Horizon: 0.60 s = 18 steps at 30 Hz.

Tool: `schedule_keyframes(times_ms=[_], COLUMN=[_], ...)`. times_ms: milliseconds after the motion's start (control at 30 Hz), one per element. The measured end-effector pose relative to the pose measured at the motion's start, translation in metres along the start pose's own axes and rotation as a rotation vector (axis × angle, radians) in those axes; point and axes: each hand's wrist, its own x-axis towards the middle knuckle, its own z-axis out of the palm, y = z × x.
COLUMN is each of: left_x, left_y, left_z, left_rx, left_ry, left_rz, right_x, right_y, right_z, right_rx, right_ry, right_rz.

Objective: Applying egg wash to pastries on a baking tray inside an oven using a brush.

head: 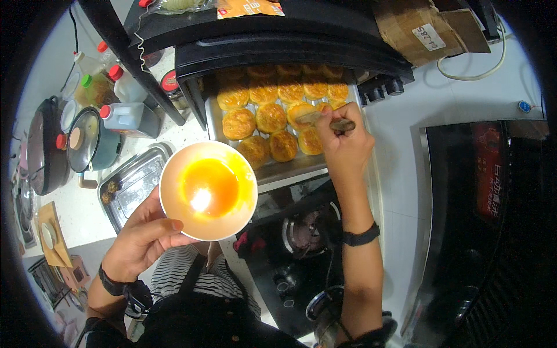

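Note:
My left hand (143, 237) holds a small bowl (170, 195) by its side, the thumb over its rim. Orange-yellow liquid (213, 182), which looks like beaten egg, lies in the bowl and reflects a bright light. My right hand (346, 145) grips a brush (344, 125). Its pale tip rests on or just above a round bun in the tray, and the fingers hide part of it. Rows of golden, glossy buns (239, 124) fill a metal baking tray (300, 167). The tray reaches out of a black countertop oven (287, 54), and its far rows are in shadow.
A black gas hob (283, 243) lies below the tray. To the left are a metal tray (139, 185) with small dark lumps, a lidded pot (102, 145) and several plastic bottles (137, 117). A cardboard box (404, 30) sits atop the oven; a dark appliance (461, 243) stands right.

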Motion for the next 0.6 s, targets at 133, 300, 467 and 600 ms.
schedule_keyframes(times_ms=[133, 300, 467, 600], left_x=[-0.002, -0.004, -0.001, -0.006], left_y=[0.000, 0.002, -0.001, 0.000], left_z=[-0.008, -0.005, -0.002, -0.008], left_rx=[0.002, 0.008, 0.008, 0.011], left_ry=[-0.003, 0.025, -0.005, 0.032], left_rz=[0.018, 0.004, -0.003, 0.029], right_x=[0.000, 0.010, -0.004, -0.009], right_y=[-0.004, -0.009, -0.004, -0.015], right_z=[-0.010, -0.015, 0.010, -0.008], right_rx=[-0.024, -0.021, 0.069, 0.025], right_ry=[-0.104, 0.116, 0.035, -0.098], right_rz=[0.080, 0.128, 0.137, 0.264])
